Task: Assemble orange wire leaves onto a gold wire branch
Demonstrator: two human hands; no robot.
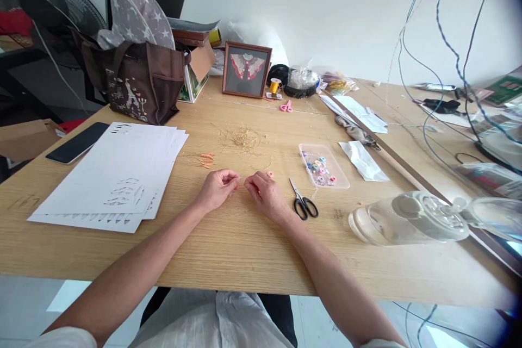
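Fingertips pinched together, my left hand (220,187) faces my right hand (265,194) just above the wood table, with a small gap between them. Whatever the fingers hold is too fine to make out. Close behind my right hand is a small orange spool (269,174). Several slim orange pieces on thin wires (206,160) lie beyond my left hand. Farther back is a loose heap of thin gold wires (243,138). Black-handled scissors (302,204) rest right of my right hand, blades slightly apart. A clear plastic tray (340,178) holds several small coloured spools.
Printed sheets (93,174) and a phone (77,142) lie at left, below a brown bag (142,84). A framed piece (247,69), a yellow thread spool (274,85) and pink scissors (286,106) are at the back. A clear bottle (408,218) lies at right.
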